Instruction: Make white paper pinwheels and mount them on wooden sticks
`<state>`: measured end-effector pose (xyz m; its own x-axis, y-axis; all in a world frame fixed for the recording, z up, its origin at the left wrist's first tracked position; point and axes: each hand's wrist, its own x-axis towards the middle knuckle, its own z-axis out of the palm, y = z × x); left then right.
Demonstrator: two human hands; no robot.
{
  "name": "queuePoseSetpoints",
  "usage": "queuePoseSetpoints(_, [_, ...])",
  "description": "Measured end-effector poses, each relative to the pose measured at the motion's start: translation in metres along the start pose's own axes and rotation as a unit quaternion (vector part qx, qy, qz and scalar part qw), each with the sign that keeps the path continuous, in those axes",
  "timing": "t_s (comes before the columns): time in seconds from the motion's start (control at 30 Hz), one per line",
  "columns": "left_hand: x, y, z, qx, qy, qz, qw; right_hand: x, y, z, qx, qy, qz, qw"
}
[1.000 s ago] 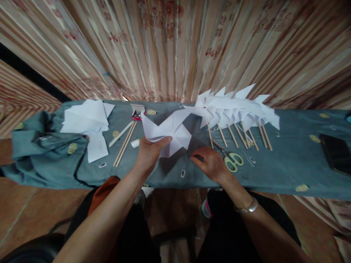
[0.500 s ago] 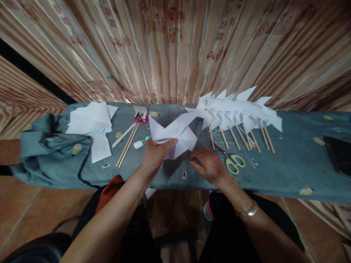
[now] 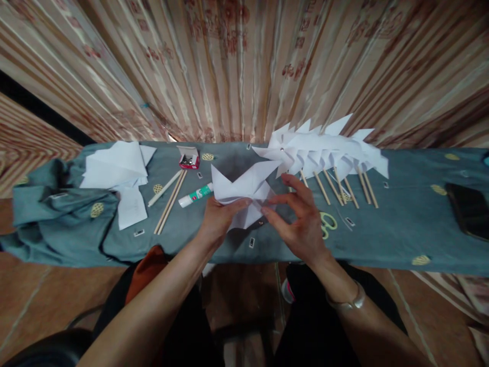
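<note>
A folded white paper pinwheel (image 3: 246, 191) hangs just above the cloth, its pointed blades spread. My left hand (image 3: 219, 219) is closed on its left side, with the thumb pressed near the centre; the fingers behind the paper are hidden. At the pinwheel's right edge is my right hand (image 3: 296, 219), fingers spread and curved, thumb and index tips apart and close to a blade. Whether these tips touch the paper is hard to tell. Below the pinwheel lies a tiny object (image 3: 261, 223), too small to name. A glue stick (image 3: 196, 195) lies left of my left hand.
To the right, several finished pinwheels on sticks (image 3: 328, 148) overlap in a row, with green-handled scissors (image 3: 328, 224) partly behind my right hand. Leftward are a small red box (image 3: 189, 159), wooden sticks (image 3: 170, 204) and paper sheets (image 3: 114, 165). A phone (image 3: 468, 209) lies far right.
My right hand has risen from the cloth to the pinwheel's right edge, and its fingers have spread. My left hand still holds the pinwheel, which is tilted slightly differently. The view has shifted a little.
</note>
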<state>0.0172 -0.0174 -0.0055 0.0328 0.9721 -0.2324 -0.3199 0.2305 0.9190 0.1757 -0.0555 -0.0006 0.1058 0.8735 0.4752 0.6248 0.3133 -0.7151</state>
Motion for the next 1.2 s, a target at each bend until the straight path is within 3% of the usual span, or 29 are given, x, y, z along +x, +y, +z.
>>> queuePoseSetpoints(0.13, [0.001,0.002,0.003,-0.039,-0.033,-0.013,0.999,-0.004,-0.002,0.005,0.015,-0.043,0.005,0.999])
queuePoseSetpoints(0.37, [0.003,0.007,0.002,-0.069,-0.058,-0.017,0.996,-0.003,0.009,0.000,0.046,-0.064,0.017,0.997])
queuePoseSetpoints(0.67, [0.005,0.004,-0.001,-0.058,-0.052,-0.001,0.997,-0.003,0.011,-0.005,0.025,-0.083,-0.035,0.996])
queuePoseSetpoints(0.9, [0.004,0.003,0.000,-0.040,-0.036,-0.013,0.998,0.004,0.012,-0.006,0.130,-0.011,0.081,0.988])
queuePoseSetpoints(1.03, [0.003,0.002,0.000,-0.030,-0.043,-0.018,0.998,0.007,0.021,-0.004,0.217,-0.040,0.166,0.961])
queuePoseSetpoints(1.2, [0.002,0.003,0.001,-0.038,-0.039,-0.017,0.998,0.006,0.022,-0.003,0.219,-0.034,0.149,0.964])
